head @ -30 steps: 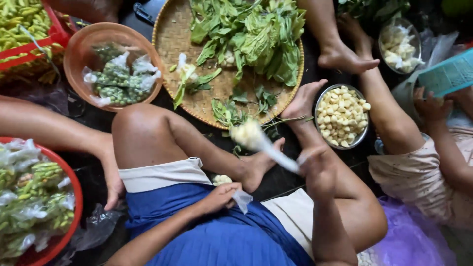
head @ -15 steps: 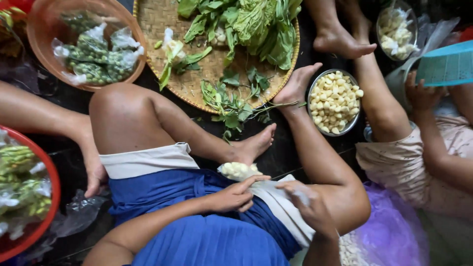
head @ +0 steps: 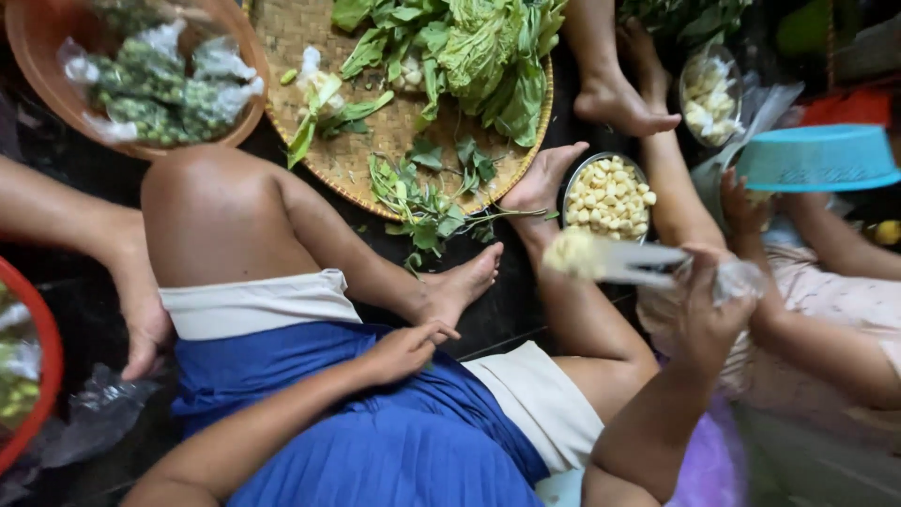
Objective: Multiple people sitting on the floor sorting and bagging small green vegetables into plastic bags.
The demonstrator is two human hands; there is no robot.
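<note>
Right hand [head: 709,305] has lifted a small clear plastic bag of pale kernels [head: 601,258].
Fingers now pinch its neck shut; the left hand [head: 408,347], loosely open and empty, stays on the blue skirt [head: 375,432].

skirt [head: 375,451] blue, white band | basin [head: 817,158] turquoise | kernels [head: 608,199] pale yellow; tray [head: 310,38] tan woven

The person wears a bright blue pleated skirt [head: 375,441] that covers the lap in fine, even folds. A broad band of plain cream-white cloth [head: 253,305] edges it over the left thigh, and a matching cream panel [head: 540,404] shows over the right thigh. Both forearms are bare, with no sleeves in sight. The hands, left [head: 405,349] and right [head: 709,314], carry no rings, bracelets or watch. The legs and feet are bare.
</note>
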